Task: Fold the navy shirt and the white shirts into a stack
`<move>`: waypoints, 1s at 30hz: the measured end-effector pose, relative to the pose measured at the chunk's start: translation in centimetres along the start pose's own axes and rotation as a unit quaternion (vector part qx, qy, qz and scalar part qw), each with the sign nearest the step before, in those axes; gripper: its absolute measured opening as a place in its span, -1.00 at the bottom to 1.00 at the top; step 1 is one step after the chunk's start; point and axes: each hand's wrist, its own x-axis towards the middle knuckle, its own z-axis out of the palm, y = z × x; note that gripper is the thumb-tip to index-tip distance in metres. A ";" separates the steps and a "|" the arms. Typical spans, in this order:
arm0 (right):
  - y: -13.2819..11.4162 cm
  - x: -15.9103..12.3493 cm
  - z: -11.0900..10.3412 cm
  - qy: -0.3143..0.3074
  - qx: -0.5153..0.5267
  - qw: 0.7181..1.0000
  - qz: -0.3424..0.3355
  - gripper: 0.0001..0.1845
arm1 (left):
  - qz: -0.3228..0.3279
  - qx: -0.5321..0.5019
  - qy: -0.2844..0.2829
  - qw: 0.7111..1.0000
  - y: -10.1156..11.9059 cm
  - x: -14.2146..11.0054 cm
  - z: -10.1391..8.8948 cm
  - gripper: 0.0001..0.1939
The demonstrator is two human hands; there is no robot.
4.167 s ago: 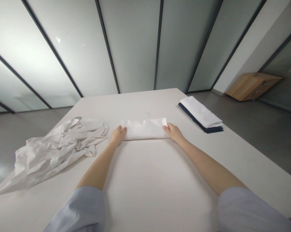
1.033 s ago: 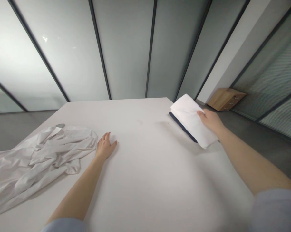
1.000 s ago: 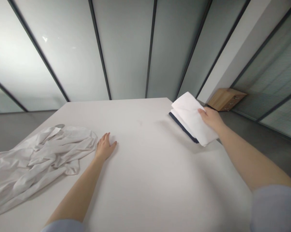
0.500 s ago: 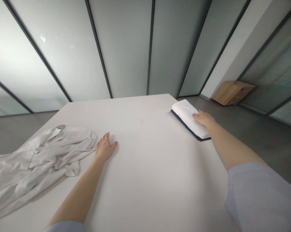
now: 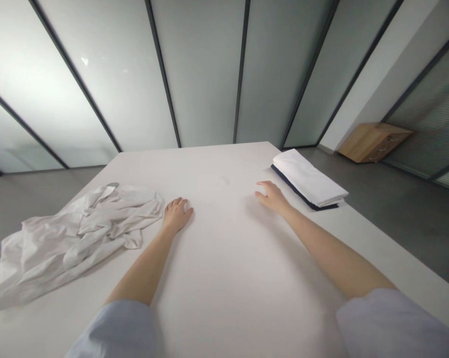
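My left hand (image 5: 176,215) lies on the white table (image 5: 224,278), fingers loosely curled, holding nothing, just right of a crumpled white garment (image 5: 75,236). My right hand (image 5: 271,196) hovers low over the table with fingers spread, empty, a short way left of a stack of folded cloths (image 5: 308,178). The stack has white folded pieces on top and a dark navy one at the bottom, near the table's right edge.
Frosted glass panels with dark frames stand behind the table. A wooden cabinet (image 5: 373,141) sits on the grey floor at the far right. The table's right edge runs close beside the folded stack.
My right hand let go of the folded white cloth on the stack and moved left toward the table's middle. My left hand curled its fingers slightly and stayed by the crumpled garment.
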 end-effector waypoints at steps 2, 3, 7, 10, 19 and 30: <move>-2.3 -0.8 2.0 -0.045 -0.011 0.999 -0.024 -0.57 | 0.012 0.004 -0.001 1.000 0.0 0.0 0.1 -0.50; -3.2 -1.2 2.8 -0.060 -0.019 0.998 -0.026 -0.57 | 0.020 0.005 -0.002 1.000 0.0 0.0 0.1 -0.50; -4.4 -1.8 4.2 -0.101 -0.031 0.994 -0.024 -0.62 | 0.044 0.001 -0.007 0.999 0.0 0.0 0.2 -0.51; -4.0 -1.9 4.3 -0.105 -0.017 0.994 -0.021 -0.63 | 0.045 -0.004 -0.005 0.999 -0.1 0.0 0.4 -0.52; -3.8 -2.2 4.1 -0.105 -0.005 0.994 -0.022 -0.62 | 0.044 -0.002 -0.006 0.999 -0.2 -0.1 0.3 -0.55; -4.1 -2.2 3.8 -0.109 -0.002 0.994 -0.023 -0.62 | 0.047 -0.006 -0.008 0.999 -0.3 0.0 0.4 -0.53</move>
